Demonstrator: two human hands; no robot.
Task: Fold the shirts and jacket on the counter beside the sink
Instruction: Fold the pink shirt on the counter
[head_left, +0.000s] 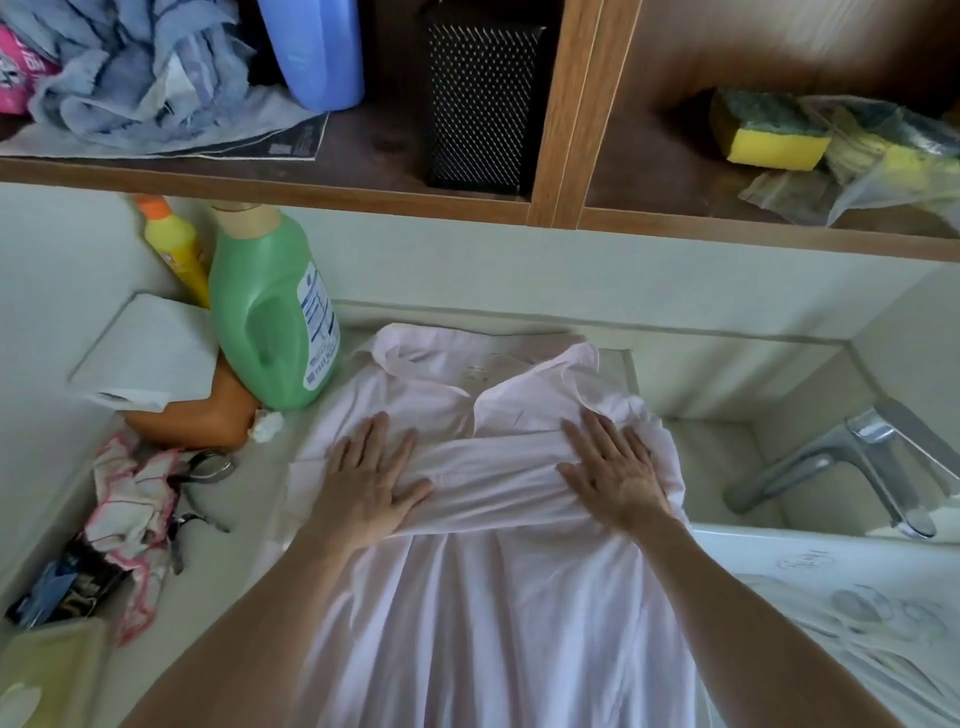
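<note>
Two flat palms in the head view: left hand (371, 483) and right hand (613, 475), fingers straight and spread, gripping nothing, pressing a fold laid across pale pink shirt (493, 623) on counter (260, 519) beside sink (717, 452). Likely light, soft, limp, crease-prone; best pinched at hem corners or shoulder seams.

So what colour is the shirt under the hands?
Pale pink, plain, no pattern: the shirt shows best in the head view.
</note>
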